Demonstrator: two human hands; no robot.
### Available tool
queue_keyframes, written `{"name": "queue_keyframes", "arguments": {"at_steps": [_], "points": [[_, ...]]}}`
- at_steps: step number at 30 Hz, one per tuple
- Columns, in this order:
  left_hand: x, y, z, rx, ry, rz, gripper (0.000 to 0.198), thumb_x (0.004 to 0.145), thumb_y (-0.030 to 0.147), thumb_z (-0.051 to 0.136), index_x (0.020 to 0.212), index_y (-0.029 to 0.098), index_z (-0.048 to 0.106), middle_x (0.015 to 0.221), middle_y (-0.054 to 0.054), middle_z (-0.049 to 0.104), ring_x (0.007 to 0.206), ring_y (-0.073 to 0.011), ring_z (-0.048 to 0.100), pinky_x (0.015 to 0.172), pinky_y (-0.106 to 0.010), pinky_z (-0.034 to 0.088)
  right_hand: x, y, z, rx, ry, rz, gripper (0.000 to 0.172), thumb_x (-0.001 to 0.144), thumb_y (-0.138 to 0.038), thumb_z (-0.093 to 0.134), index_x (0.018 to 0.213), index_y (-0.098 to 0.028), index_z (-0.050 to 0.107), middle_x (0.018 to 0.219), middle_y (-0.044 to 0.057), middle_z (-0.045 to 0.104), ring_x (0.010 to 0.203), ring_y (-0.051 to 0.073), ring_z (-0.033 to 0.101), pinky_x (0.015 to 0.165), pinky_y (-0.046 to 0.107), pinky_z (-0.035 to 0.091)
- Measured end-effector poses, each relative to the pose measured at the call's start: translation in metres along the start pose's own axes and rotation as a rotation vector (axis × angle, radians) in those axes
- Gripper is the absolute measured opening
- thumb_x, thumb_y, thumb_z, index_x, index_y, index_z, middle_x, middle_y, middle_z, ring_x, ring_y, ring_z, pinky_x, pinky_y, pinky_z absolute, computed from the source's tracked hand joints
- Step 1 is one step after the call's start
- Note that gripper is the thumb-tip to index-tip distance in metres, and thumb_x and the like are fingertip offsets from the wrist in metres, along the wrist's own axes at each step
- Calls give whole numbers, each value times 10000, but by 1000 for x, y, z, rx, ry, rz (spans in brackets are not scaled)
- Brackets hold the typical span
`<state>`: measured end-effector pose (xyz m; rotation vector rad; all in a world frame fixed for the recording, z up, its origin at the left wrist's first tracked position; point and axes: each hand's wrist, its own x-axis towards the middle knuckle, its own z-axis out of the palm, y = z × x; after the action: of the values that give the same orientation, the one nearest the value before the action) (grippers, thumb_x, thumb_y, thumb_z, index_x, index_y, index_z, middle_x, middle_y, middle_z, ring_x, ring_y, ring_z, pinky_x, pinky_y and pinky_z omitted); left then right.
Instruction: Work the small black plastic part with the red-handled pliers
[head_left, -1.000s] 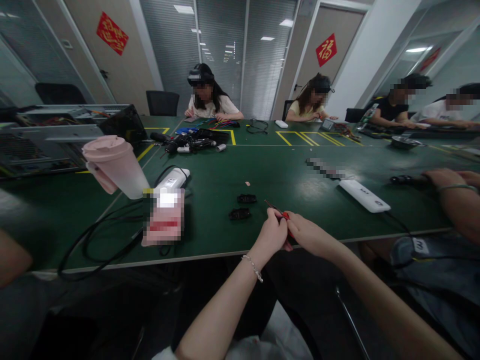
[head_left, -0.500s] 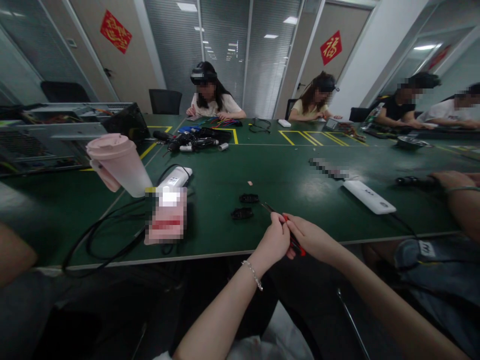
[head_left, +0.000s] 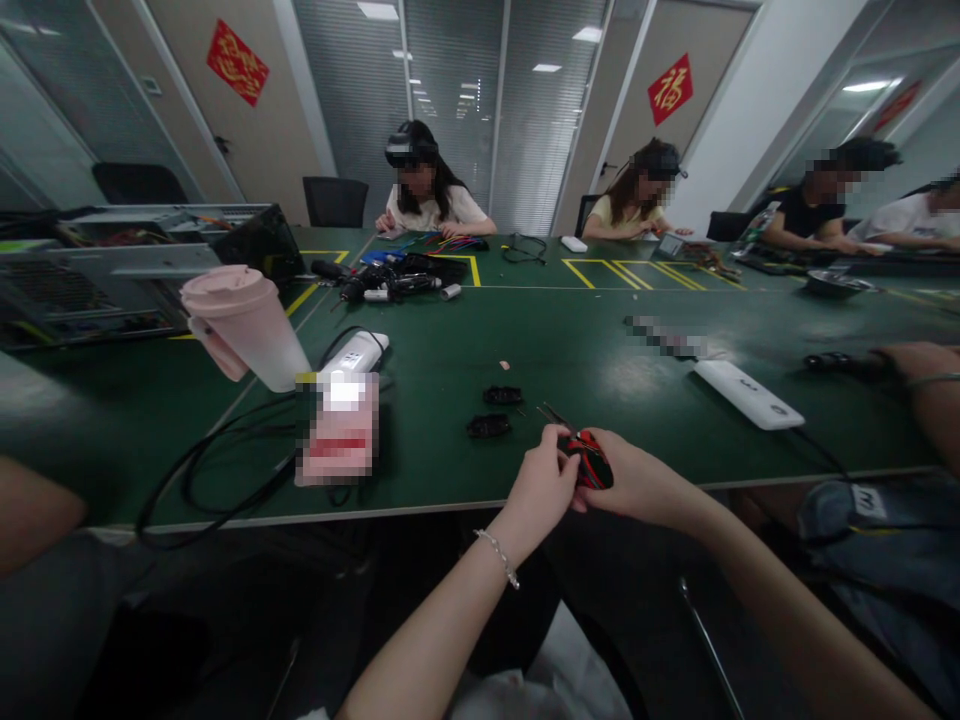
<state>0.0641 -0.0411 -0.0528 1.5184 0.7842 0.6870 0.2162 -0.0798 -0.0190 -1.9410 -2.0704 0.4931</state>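
Just over the table's front edge, my left hand and my right hand meet around a pair of pliers with red-and-black handles. My right hand wraps the handles. The left fingers are closed at the front of the tool, by its pivot; whether they also pinch a small piece is hidden. Thin metal tips point forward and left, slightly apart. Left of the tips lie two small black plastic parts, a farther one and a nearer one. A tiny fragment is beside them.
At left stand a pink cup, a phone on a white power bank and looped black cable. Another white power bank lies right, near a co-worker's arm. An open computer case and tools sit farther back.
The plier handles have turned and spread, showing more red and black between my hands. My right fingers have shifted back along them. The view has moved slightly.
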Motion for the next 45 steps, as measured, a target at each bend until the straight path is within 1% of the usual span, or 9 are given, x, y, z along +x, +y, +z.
{"name": "queue_keyframes", "arguments": {"at_steps": [4,10,12,14,18,21,25,32,45], "points": [[-1,3,4,-35,44,71,268,807,215,528,1060,213,440,701,32,546,447,-73,542,432,-181,451,2,2,8,-64,106,-66,589,593,-318,626,1128,-166,432,1031,108,531,920,237,532,786,344,403],[-15,7,2,165,215,206,236,784,206,566,1003,204,476,789,8,576,653,-111,559,596,-228,459,9,1,10,-314,244,-117,459,681,-270,517,1124,-169,459,975,111,534,852,237,491,723,355,381],[-26,10,-12,330,255,299,58,834,215,480,866,188,520,780,2,554,638,-109,521,619,-243,443,12,3,9,-360,298,-125,481,687,-258,497,1160,-183,446,1009,106,535,874,245,475,738,369,383],[-35,11,-34,468,339,360,98,849,200,438,825,182,531,784,-9,536,663,-121,505,642,-256,436,15,7,8,-357,355,-113,523,684,-242,487,1200,-189,422,1029,99,537,895,253,468,745,379,394],[-42,6,-82,628,592,329,170,816,191,501,985,178,512,915,-44,531,858,-174,520,771,-318,445,25,20,8,-230,451,-143,486,680,-198,468,1165,-180,443,1047,102,542,915,246,493,783,394,413],[-36,-2,-103,771,510,289,399,756,261,607,1128,191,482,1109,-78,510,1044,-227,460,906,-399,397,36,27,6,-98,488,-223,471,669,-161,455,1139,-185,464,1033,94,555,950,229,518,846,389,405],[-27,-9,-112,790,392,273,476,776,291,593,1219,200,443,1206,-79,507,1139,-227,410,953,-413,371,46,27,-2,-142,413,-268,483,695,-187,462,1178,-170,460,1050,116,549,966,241,518,852,410,402],[-20,-5,-116,738,347,254,335,767,251,610,1096,201,566,1052,-52,602,1008,-214,502,891,-385,412,56,6,-7,-223,155,-431,440,667,-181,497,1108,-191,508,1083,110,554,1017,248,483,876,427,354],[-20,-5,-113,588,337,294,163,775,155,586,922,206,636,1021,-35,583,946,-165,560,869,-327,444,60,-10,0,-329,117,-426,320,699,-188,478,1018,-190,511,977,92,540,890,228,438,770,367,330]]}}
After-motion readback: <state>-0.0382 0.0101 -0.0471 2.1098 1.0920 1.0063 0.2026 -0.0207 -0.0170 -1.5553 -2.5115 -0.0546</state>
